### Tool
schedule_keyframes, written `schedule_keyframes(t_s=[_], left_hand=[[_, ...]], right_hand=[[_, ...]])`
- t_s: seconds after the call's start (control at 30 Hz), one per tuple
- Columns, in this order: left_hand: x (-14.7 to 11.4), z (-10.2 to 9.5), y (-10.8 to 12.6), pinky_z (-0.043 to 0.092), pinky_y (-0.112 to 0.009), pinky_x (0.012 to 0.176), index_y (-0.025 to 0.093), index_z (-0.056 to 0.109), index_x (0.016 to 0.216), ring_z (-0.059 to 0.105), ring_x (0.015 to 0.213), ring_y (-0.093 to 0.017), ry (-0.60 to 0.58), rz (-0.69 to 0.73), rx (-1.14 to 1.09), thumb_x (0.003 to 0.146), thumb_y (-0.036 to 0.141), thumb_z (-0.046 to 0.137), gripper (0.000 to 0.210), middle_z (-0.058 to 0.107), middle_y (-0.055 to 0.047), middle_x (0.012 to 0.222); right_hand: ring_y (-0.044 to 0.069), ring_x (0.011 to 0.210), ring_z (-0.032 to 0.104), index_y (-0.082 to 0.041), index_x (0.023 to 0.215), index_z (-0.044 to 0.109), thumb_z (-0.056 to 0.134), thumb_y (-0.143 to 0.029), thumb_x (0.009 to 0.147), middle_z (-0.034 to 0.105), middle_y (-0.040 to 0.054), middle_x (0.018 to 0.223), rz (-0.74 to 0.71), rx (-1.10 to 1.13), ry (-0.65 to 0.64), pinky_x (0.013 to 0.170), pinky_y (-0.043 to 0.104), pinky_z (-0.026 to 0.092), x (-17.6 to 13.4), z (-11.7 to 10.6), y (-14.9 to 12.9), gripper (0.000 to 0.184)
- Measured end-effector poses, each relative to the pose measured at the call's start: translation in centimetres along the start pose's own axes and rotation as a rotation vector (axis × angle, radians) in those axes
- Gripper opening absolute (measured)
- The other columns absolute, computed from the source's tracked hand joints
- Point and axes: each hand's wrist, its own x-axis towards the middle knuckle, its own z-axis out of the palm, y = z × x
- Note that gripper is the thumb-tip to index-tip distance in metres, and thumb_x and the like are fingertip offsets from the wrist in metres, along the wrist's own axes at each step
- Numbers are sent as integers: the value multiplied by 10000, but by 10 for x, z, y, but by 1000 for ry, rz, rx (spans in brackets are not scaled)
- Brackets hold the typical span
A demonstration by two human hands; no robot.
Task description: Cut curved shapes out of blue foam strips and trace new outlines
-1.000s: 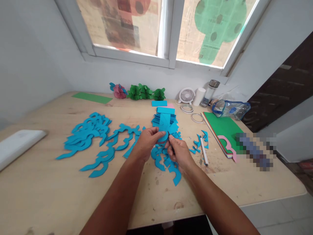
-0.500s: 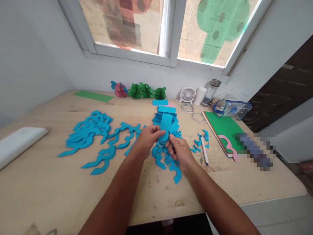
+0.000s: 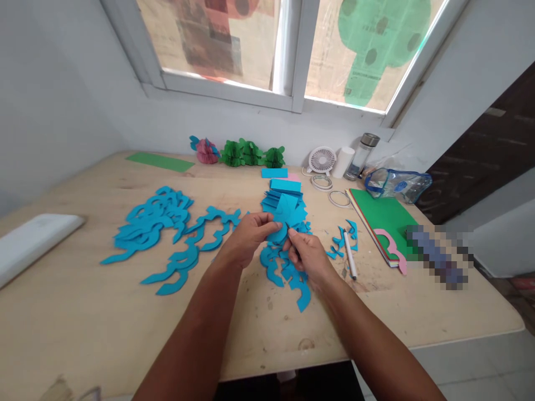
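Observation:
A folded blue paper piece [image 3: 287, 207] with a rounded lower end is pinched by my left hand [image 3: 252, 234], thumb on top. My right hand [image 3: 308, 252] is closed around small dark scissors [image 3: 288, 227], mostly hidden by the fingers, with the thin blade at the paper's right edge. Just behind the paper lies a stack of folded blue paper [image 3: 281, 199]. Wavy blue cut-outs [image 3: 273, 270] lie beneath my hands, and more blue cut-out strips [image 3: 188, 253] spread left of my left hand.
A heap of blue cut-outs [image 3: 156, 217] and a white device [image 3: 37, 239] lie left. To the right are blue scraps [image 3: 336, 245], a white pen [image 3: 350, 256] and green paper sheets [image 3: 388, 223]. A fan [image 3: 321, 161], a bottle [image 3: 363, 156] and green paper ornaments [image 3: 251, 154] line the wall.
Both hands keep almost the same place and grip on the blue paper. The paper's rounded end looks slightly turned, and the whole view has shifted a little.

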Motion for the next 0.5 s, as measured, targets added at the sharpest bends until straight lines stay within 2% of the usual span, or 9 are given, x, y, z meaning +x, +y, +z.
schedule_keyframes(t_s=[0.17, 0.3, 0.5], left_hand=[[-1, -3, 4, 397, -272, 547, 185, 546, 548, 492, 546, -138, -51, -9, 3, 611, 303, 696, 201, 545, 12, 548], [-1, -4, 4, 381, -257, 524, 191, 529, 531, 469, 533, -127, -36, -2, 33, 599, 301, 710, 222, 522, 25, 533], [0, -6, 3, 418, -282, 561, 182, 576, 564, 530, 567, -154, -74, -8, 28, 611, 284, 680, 153, 578, 1, 566]], right_hand=[[53, 307, 254, -166, 590, 574, 622, -637, 704, 408, -65, 357, -6, -16, -24, 330, 215, 131, 0, -2, 1, 487], [48, 310, 243, -163, 597, 584, 618, -631, 711, 416, -64, 364, -21, -38, -40, 335, 217, 132, 1, -4, 2, 483], [48, 304, 245, -167, 582, 573, 629, -617, 705, 408, -69, 348, -32, -73, -67, 342, 220, 128, 0, -6, -4, 470]])
